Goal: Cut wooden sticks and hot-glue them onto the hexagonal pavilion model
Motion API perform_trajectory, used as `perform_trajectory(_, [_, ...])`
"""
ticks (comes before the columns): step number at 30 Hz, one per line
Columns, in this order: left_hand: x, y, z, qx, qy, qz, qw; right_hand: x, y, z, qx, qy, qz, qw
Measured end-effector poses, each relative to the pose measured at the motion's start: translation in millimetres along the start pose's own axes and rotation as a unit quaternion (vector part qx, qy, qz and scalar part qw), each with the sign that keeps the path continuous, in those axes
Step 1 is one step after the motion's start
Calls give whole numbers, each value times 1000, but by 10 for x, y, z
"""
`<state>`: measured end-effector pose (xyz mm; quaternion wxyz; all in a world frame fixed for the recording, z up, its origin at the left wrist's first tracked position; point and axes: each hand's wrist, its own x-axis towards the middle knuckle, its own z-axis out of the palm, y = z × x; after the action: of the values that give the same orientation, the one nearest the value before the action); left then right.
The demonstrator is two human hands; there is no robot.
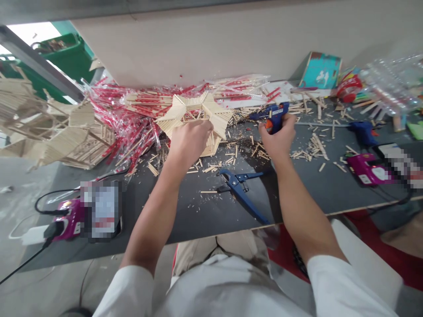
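Observation:
My left hand (191,137) is bent over the near side of a star-shaped model (216,115) made of thin wooden sticks. Its fingers are closed on the model around the middle opening; the thumb and exact grip are hidden. In my right hand (280,137) is a blue hot glue gun (276,115) with an orange trigger, its nozzle pointing left at the model, a short gap away. Between my forearms, a blue-handled cutter (243,191) lies on the dark table (198,222). Short cut stick pieces are scattered around it.
Red-marked stick bundles in plastic (139,110) lie behind. At left stand a larger stick structure (69,132), a phone (105,209) and a purple power strip (71,215). On the right are a second glue gun (363,133), another purple strip (370,168) and a turquoise board (320,70).

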<state>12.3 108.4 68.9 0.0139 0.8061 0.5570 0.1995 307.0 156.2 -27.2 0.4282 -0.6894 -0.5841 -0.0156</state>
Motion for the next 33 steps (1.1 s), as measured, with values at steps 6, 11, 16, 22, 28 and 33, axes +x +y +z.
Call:
perform_trajectory(6, [1, 131, -109, 93, -72, -36, 992, -76, -109, 70, 80, 65, -74, 992])
perform_trajectory(11, [-178, 40, -568, 50, -131, -12, 990, -175, -310, -16, 84, 55, -179, 979])
perform_trajectory(16, [-383, -143, -890, -4, -273, 3, 962, -183, -352, -98, 37, 62, -251, 965])
perform_trajectory(22, [-414, -331, -958, -48, -232, -34, 971, -203, -307, -91, 4, 11, -282, 959])
perform_trajectory(28, [-502, -480, -1043, -77, -190, -31, 978, -226, -340, -103, -4, -4, -270, 963])
perform_trajectory(33, [-479, -450, -1042, -91, -197, -1, 976, -223, -342, -116, -6, -7, -278, 960])
